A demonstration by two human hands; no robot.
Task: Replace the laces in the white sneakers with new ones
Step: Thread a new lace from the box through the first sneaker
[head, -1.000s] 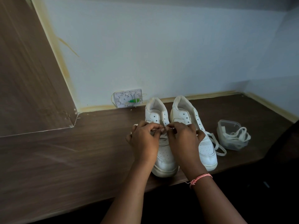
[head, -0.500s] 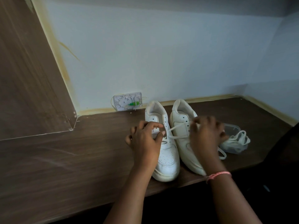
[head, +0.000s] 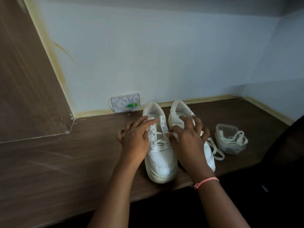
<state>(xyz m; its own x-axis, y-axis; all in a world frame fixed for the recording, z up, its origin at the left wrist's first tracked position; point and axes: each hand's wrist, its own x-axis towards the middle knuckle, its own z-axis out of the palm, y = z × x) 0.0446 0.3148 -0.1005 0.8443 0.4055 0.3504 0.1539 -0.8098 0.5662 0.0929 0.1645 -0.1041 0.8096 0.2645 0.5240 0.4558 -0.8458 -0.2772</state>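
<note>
Right hand [head: 187,142] has returned from the container [head: 227,137], pinching the lace [head: 162,133]; left hand's [head: 134,137] fingers spread.

Bare forearms, pink thread bracelet [head: 206,182] on right wrist

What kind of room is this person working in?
Probably a plain room at home or in an office: a dark wooden desk built against a pale painted wall, with an uncovered wall box at desk level.
</note>
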